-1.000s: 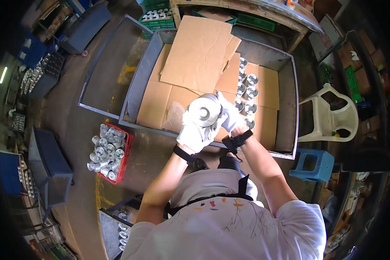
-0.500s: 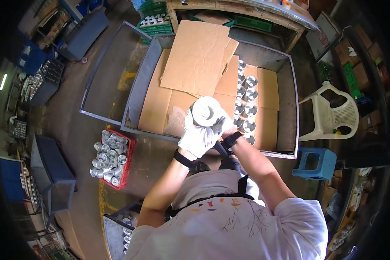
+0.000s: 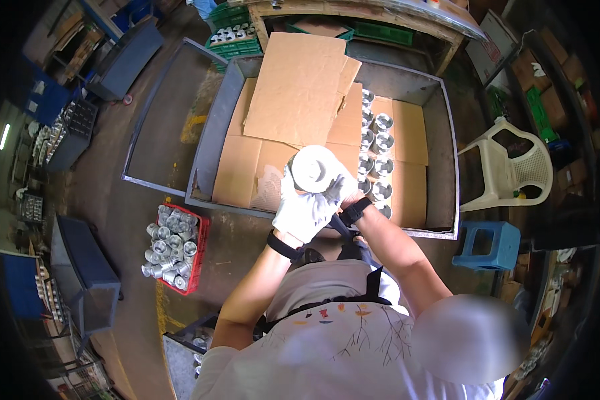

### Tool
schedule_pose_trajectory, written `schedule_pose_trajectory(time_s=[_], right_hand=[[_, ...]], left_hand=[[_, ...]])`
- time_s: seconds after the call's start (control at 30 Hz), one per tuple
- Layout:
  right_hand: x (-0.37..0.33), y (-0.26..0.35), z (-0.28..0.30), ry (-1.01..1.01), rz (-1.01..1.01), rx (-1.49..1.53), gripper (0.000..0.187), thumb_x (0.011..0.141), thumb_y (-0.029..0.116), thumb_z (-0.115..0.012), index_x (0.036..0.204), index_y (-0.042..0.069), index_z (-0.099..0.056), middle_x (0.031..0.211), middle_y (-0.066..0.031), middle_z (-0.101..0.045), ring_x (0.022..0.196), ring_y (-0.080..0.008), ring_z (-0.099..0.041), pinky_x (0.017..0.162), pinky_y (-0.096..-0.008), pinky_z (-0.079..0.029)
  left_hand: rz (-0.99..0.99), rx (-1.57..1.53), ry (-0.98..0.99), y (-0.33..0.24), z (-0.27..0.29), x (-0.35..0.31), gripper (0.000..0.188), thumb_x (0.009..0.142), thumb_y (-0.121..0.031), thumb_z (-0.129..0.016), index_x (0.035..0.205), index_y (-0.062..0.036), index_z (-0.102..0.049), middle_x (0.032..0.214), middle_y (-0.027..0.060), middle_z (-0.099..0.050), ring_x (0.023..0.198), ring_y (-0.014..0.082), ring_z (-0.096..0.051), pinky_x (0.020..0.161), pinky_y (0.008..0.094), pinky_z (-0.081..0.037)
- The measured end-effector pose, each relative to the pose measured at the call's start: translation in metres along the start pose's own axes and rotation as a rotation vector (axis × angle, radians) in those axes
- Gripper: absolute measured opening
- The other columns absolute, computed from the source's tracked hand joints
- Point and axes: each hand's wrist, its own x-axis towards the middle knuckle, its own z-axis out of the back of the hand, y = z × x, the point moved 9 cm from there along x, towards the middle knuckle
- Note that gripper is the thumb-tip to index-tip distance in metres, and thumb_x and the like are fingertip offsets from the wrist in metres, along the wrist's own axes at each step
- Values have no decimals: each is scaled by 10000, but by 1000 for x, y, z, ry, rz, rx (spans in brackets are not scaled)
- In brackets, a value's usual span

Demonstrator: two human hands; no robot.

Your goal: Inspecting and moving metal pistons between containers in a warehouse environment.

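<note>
Both of my hands wear white gloves and are held together over the near edge of a grey metal bin (image 3: 203, 160). Between them is a pale metal piston (image 3: 311, 171), its round end turned up toward me and washed out by glare. My left hand (image 3: 303, 217) is closed round its lower left side. My right hand (image 3: 341, 191) grips it from the right, with some fingers hidden behind it. Inside the bin, to the right of my hands, several shiny pistons (image 3: 382, 143) stand in two rows on cardboard.
Loose cardboard sheets (image 3: 293, 87) lie across the bin's far side. A red crate (image 3: 198, 260) heaped with metal parts sits on the floor at left. A blue stool (image 3: 490, 243) and a white plastic chair (image 3: 497, 167) stand at right. Beyond the bin is a wooden workbench (image 3: 353, 12).
The view has shifted slightly. My hands keep hold of the piston in nearly the same place and pose.
</note>
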Motion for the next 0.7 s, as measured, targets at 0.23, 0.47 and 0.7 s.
schedule_pose_trajectory(time_s=[0.23,0.47,0.7], right_hand=[[6,17,-25,50,-178,137,369,999,360,-563,1133,22,-629,1080,-113,-693,1007,-231,-646,949,-373,-515],[3,53,-21,-28,39,-224,368,963,307,-628,1183,12,-630,1095,-77,-683,1025,-193,-629,948,-358,-492],[3,63,-15,-14,153,-617,352,946,256,-646,1207,18,-651,1106,-32,-671,1023,-128,-596,921,-280,-460]], left_hand=[[51,-99,46,-1,7,4,801,903,-655,-489,1438,-69,-385,1385,191,-501,1240,339,-536,1052,451,-464],[156,-209,-145,-8,12,2,709,926,-580,-498,1401,-60,-414,1324,179,-529,1162,340,-565,991,503,-481],[-231,324,-178,-50,39,12,569,945,-484,-524,1330,-68,-467,1257,171,-567,1145,317,-577,945,551,-499]])
